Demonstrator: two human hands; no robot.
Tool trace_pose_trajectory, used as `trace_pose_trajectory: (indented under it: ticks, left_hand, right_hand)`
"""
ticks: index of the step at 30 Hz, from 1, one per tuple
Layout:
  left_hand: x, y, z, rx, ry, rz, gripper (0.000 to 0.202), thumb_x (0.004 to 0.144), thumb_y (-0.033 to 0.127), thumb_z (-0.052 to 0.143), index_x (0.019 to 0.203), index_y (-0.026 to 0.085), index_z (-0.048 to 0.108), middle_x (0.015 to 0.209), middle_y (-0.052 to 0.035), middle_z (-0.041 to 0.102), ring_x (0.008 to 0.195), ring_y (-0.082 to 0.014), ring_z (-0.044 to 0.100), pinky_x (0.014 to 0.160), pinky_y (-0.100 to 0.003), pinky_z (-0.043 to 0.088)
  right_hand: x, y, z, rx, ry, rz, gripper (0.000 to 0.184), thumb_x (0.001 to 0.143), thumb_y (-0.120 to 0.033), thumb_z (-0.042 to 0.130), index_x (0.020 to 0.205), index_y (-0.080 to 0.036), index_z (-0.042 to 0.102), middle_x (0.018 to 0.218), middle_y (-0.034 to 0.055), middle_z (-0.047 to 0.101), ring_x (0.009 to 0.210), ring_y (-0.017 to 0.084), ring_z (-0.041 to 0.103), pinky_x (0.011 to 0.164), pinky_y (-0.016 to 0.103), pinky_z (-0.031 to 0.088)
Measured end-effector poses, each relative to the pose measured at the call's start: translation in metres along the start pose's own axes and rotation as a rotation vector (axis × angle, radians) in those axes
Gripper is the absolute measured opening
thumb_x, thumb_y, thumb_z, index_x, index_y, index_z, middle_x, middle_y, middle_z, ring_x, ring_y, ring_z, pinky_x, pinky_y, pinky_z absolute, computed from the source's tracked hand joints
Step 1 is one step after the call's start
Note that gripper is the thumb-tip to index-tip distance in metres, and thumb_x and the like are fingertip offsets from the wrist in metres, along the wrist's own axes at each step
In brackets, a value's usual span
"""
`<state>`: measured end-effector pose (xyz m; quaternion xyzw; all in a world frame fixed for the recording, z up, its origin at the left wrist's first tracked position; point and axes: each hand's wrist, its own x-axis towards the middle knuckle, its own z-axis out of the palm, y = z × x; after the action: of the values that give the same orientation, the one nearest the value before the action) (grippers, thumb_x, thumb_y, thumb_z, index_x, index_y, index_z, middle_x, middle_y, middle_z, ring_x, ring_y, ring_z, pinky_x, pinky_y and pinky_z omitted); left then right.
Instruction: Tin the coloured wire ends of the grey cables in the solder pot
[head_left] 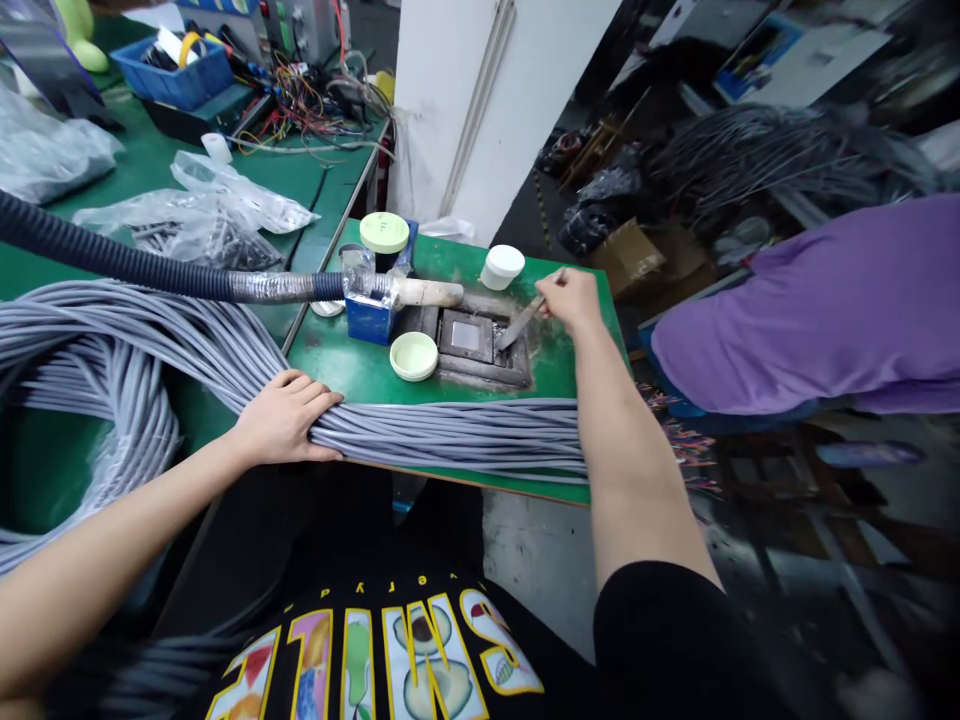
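A green worktable (352,372) filled the left of the head view, with a thick bundle of grey cables (450,440) laid along its near edge and looping into coils at far left. A second person in a purple top (825,300) sat just past the table's right end. A dark corrugated hose (112,262) ran in from the left above the cables, its pale nozzle ending just beside a square metal tray (472,340) sunk into the tabletop. Clear plastic bags (187,230) lay behind the hose.

The left hand (285,418) lay palm down on the cables, fingers spread and draped over the strands. The right hand (570,298), reaching across the bundle, pinched the upper end of a flat metal scraper (521,322) whose tip seemed to rest at the tray's right edge, though the contact was hard to make out. A blue box (371,318), a pale green lid (413,356) and a white jar (501,266) crowded the tray.
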<state>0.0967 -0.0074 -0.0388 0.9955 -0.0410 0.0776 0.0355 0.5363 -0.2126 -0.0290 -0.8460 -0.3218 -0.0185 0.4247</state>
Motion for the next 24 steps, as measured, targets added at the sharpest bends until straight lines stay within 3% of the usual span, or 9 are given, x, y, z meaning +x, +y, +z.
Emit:
trace_pose_trajectory:
  ticks: [4,9,14,24]
  left_hand:
    - [0.0,-0.002,0.003,0.015,-0.017,0.005,0.07,0.073,0.07,0.052,0.116,0.016,0.061,0.093,-0.0118,0.066,0.091,-0.0285,0.059,0.095,-0.047,0.039]
    - [-0.001,-0.003,0.005,0.009,-0.015,0.001,0.07,0.073,0.071,0.052,0.115,0.016,0.061,0.094,-0.0117,0.066,0.092,-0.029,0.059,0.095,-0.047,0.038]
    - [-0.001,-0.003,0.006,0.016,-0.013,0.0,0.072,0.072,0.072,0.051,0.115,0.015,0.061,0.095,-0.012,0.066,0.092,-0.0292,0.058,0.095,-0.047,0.038]
    - [-0.001,-0.005,0.007,-0.014,-0.02,-0.01,0.069,0.072,0.07,0.052,0.116,0.018,0.061,0.097,-0.0121,0.066,0.094,-0.0295,0.059,0.096,-0.047,0.037]
  right_hand:
    - [-0.032,-0.037,-0.018,0.156,0.061,-0.127,0.019,0.081,-0.037,0.06,0.075,-0.019,0.056,0.058,-0.0005,0.057,0.046,0.016,0.059,0.044,0.03,0.049]
    - [-0.072,-0.08,0.001,0.124,-0.02,-0.221,0.025,0.083,-0.046,0.057,0.079,-0.022,0.055,0.066,-0.0005,0.059,0.056,0.017,0.064,0.051,0.029,0.049]
    - [-0.081,-0.084,0.023,0.108,-0.063,-0.253,0.021,0.084,-0.042,0.056,0.079,-0.022,0.053,0.065,-0.0021,0.059,0.056,0.016,0.065,0.052,0.026,0.046]
    - [-0.078,-0.086,0.037,0.109,-0.115,-0.23,0.017,0.083,-0.037,0.055,0.077,-0.022,0.051,0.066,-0.0019,0.061,0.055,0.015,0.064,0.05,0.025,0.045]
